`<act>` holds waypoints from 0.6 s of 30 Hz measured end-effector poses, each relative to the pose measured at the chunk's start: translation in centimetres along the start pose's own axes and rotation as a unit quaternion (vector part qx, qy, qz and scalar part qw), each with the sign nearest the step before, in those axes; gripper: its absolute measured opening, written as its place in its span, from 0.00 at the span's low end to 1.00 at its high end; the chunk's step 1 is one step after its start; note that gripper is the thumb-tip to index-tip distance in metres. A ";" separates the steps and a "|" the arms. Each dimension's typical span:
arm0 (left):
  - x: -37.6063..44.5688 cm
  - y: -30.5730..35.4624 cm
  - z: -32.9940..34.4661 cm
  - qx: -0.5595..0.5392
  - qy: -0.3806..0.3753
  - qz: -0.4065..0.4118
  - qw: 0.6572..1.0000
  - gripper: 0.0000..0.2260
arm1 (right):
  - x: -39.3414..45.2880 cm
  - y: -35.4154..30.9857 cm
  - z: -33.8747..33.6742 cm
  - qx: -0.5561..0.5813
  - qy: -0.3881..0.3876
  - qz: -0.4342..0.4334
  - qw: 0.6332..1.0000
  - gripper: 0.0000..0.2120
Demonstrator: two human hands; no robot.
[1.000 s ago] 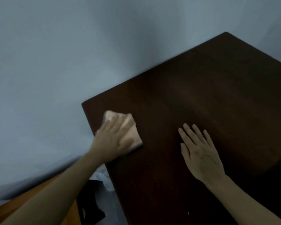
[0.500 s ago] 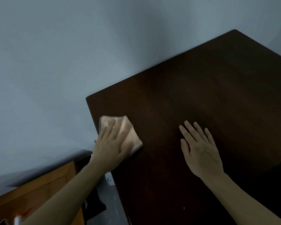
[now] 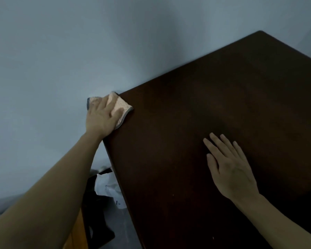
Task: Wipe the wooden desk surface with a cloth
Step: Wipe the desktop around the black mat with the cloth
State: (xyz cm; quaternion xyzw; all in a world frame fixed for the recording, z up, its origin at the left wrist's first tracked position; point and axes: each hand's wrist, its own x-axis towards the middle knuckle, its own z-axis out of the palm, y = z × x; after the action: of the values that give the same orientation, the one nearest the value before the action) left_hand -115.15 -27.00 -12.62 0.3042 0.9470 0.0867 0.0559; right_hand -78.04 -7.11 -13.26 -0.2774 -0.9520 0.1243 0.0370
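**Ana:** Cloth [image 3: 119,106] first: where was it?

**Ben:** At the far left corner of the desk [image 3: 196,159], folded into a pad. Part of it stuck out past the edge, towards the wall [image 3: 79,51].

**Ana:** And the left hand [image 3: 101,116]?

**Ben:** Laid flat on top of the cloth, fingers straight and pressing down, not curled round it. The right hand [image 3: 230,168] was flat on the bare wood too, fingers stretched out and a little spread, holding nothing, well apart from the cloth.

**Ana:** So the step was wiping that corner?

**Ben:** I judged so. To do it well, the palm needed to keep even weight on the pad so it wouldn't slide off the rim, then draw it back along the left edge in overlapping passes. The right hand looked like a brace; it would have to lift off before its patch got wiped.

**Ana:** Anything below?

**Ben:** A white bag [image 3: 108,187] beside the desk, in shadow. Dust pushed off could have landed there.
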 end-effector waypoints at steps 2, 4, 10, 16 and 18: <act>-1.6 -0.3 0.6 0.011 -0.011 0.021 1.000 0.36 | 0.0 -0.1 -0.2 0.003 -0.007 0.000 1.000 0.27; -4.9 0.2 1.0 0.013 -0.014 0.070 0.997 0.37 | -0.1 -0.3 -0.4 0.008 -0.014 0.006 1.000 0.26; -17.9 5.6 2.1 -0.014 -0.025 0.128 0.991 0.32 | -0.3 -0.4 -0.7 0.026 -0.014 0.004 1.000 0.25; -26.9 9.1 3.8 -0.004 -0.017 0.151 0.988 0.28 | -1.0 0.1 -0.9 0.100 0.018 -0.017 0.995 0.23; -29.4 10.2 4.2 0.004 -0.026 0.160 0.987 0.28 | -2.7 0.5 -1.1 0.104 0.024 -0.024 0.994 0.24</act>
State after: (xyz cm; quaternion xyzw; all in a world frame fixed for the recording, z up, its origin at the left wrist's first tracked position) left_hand -84.93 -35.58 -13.13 0.4538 0.8849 0.0831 0.0647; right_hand -75.37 -7.95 -12.29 -0.2525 -0.9391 0.2147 0.0909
